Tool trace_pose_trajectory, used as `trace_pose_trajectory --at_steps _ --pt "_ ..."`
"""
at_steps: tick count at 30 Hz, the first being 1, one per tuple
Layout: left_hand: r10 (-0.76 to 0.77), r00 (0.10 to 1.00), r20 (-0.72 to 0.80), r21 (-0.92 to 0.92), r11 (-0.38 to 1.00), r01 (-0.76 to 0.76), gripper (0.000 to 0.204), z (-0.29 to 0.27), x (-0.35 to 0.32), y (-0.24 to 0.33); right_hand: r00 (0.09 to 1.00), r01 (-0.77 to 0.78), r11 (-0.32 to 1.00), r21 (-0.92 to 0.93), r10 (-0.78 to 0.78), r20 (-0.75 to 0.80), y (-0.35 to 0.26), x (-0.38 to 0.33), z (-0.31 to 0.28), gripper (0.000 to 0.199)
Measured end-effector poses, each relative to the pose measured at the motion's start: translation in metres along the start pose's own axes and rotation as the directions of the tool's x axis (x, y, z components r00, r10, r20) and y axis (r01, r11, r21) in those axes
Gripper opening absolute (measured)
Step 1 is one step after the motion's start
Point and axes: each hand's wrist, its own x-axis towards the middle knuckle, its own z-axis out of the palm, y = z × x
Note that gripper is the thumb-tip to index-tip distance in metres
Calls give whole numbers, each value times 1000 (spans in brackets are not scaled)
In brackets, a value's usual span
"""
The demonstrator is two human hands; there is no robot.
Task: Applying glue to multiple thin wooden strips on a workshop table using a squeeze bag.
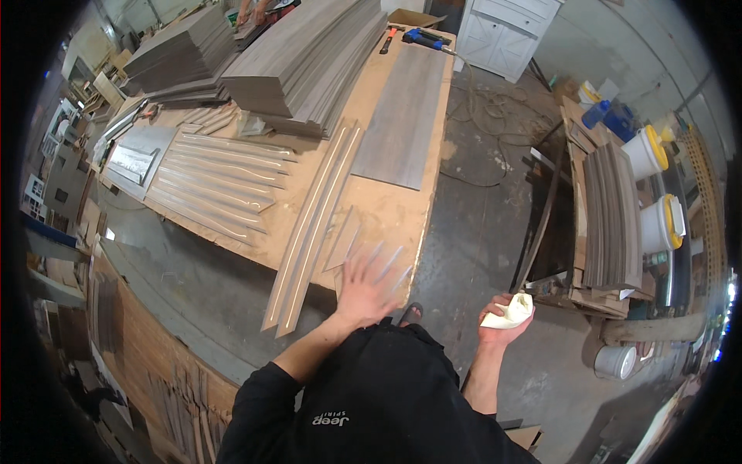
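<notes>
My left hand [365, 290] reaches over the table's near corner with its fingers spread and slightly blurred. Under and beside the fingers lie several short, thin strips [345, 236]; the hand hides part of them. Out to the right, away from the table, my right hand [502, 334] is closed around a cream-white crumpled thing [512, 311], perhaps a rag. Left of my left hand, two long grey strips [315, 224] with pale glue-like beads stick out past the table's near edge. More grey strips [220, 174] with similar beads lie side by side farther left.
A wide grey board [403, 116] lies along the wooden table [437, 174]. Behind stand tall stacks of grey boards [297, 58], a hammer [388, 40] and a blue-black tool [425, 39]. Another person's hands [251, 11] show at the far left. Buckets [645, 153] stand right.
</notes>
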Motion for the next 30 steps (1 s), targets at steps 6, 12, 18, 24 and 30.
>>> trace_pose_trajectory --at_steps 6,12,18,24,30 --pt "-14 1000 -23 53 998 15 62 29 13 1 993 -97 995 -25 98 66 -2 1 1 42" --pt "-157 983 -100 -3 988 157 61 36 40 1 983 -169 986 -7 169 70 -7 9 -8 47" --pt "-246 967 -73 -24 969 245 69 15 31 4 959 -211 977 18 203 198 -16 29 -13 43" --pt "-335 923 -190 -22 941 338 78 26 30 0 908 -336 941 -46 336 251 9 21 35 48" --pt "-394 904 -169 -98 919 382 79 21 29 -1 856 -341 892 -299 425 294 47 23 59 59"
